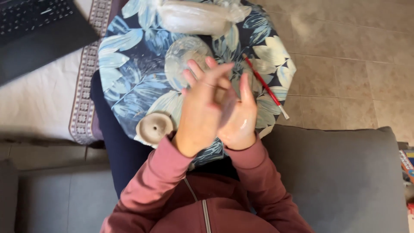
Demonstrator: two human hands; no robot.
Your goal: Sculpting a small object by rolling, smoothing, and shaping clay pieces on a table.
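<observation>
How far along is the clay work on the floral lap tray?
Done: one small grey clay bowl sits formed on the blue floral tray. In hand: left hand and right hand press palm to palm; whatever is between them is hidden. Left: the plastic-wrapped clay block and red-handled tool lie untouched.

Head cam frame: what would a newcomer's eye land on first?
The two hands pressed palm to palm at centre, left hand over right hand, above a round board with a blue leaf print on the person's lap. On the board: a small pale clay bowl at the near left edge, a red-handled tool on the right, and a plastic-wrapped pale lump at the far side.
</observation>
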